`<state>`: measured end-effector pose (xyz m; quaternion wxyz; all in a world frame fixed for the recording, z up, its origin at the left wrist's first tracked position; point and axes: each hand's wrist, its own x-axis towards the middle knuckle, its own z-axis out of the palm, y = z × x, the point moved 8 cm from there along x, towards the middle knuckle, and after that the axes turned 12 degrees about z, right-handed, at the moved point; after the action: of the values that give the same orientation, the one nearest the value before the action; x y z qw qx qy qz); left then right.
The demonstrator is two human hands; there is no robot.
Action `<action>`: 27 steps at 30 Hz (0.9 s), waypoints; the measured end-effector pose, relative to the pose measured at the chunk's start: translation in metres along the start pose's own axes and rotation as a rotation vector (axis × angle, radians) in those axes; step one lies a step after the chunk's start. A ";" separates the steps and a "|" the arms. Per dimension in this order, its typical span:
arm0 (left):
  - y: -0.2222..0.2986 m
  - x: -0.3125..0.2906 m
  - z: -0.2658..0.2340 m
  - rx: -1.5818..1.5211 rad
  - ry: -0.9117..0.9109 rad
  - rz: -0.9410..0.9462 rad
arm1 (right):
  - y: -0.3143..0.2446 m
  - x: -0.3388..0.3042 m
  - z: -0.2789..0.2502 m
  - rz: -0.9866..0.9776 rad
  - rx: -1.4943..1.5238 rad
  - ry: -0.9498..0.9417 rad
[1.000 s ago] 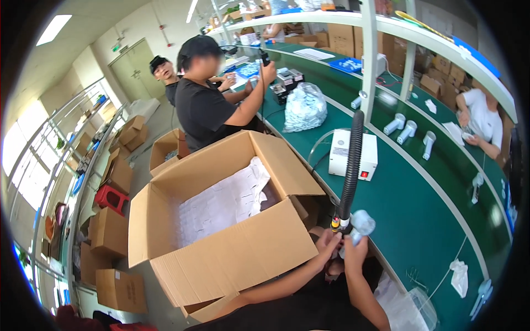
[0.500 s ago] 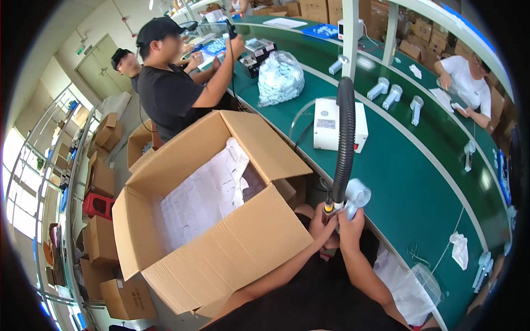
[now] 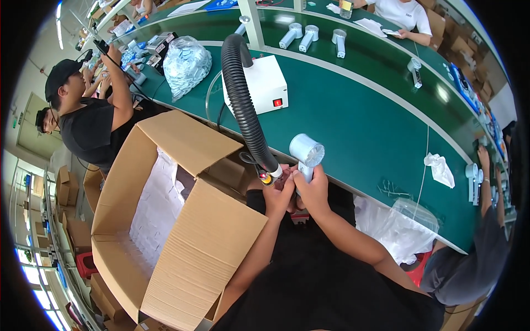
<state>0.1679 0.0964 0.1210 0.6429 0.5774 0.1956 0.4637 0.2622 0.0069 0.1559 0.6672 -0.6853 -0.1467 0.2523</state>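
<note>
A light-blue handheld fan (image 3: 307, 150), with a drum-shaped head and a straight handle, is upright in front of me near the belt's edge. My right hand (image 3: 312, 190) is wrapped round its handle. Close beside it, my left hand (image 3: 277, 197) is closed at the lower end of a thick black ribbed hose (image 3: 243, 94), by a pale collar and a yellow-banded fitting (image 3: 267, 179). Both hands meet at the fan's handle. My fingers hide the handle's lower part and the hose's mouth.
A large open carton (image 3: 204, 248) with white paper sheets stands at my left. On the green bench (image 3: 353, 132) are a white box with a red switch (image 3: 264, 88), a bag of pale-blue parts (image 3: 186, 63) and a crumpled white bag (image 3: 439, 168). More fans (image 3: 309, 38) lie beyond. Co-workers sit around.
My view has swung right, so the carton and bench sit further left in the picture. Both hands remain together on the fan and hose end. A co-worker's arm now shows at the right.
</note>
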 end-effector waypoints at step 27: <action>-0.035 -0.073 0.012 -0.891 0.265 -0.738 | -0.029 -0.034 -0.031 0.054 0.474 -0.421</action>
<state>0.1546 0.0333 0.0707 0.9122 0.0826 0.2486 0.3150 0.2552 -0.0358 0.1895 0.7563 -0.4473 -0.2007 0.4333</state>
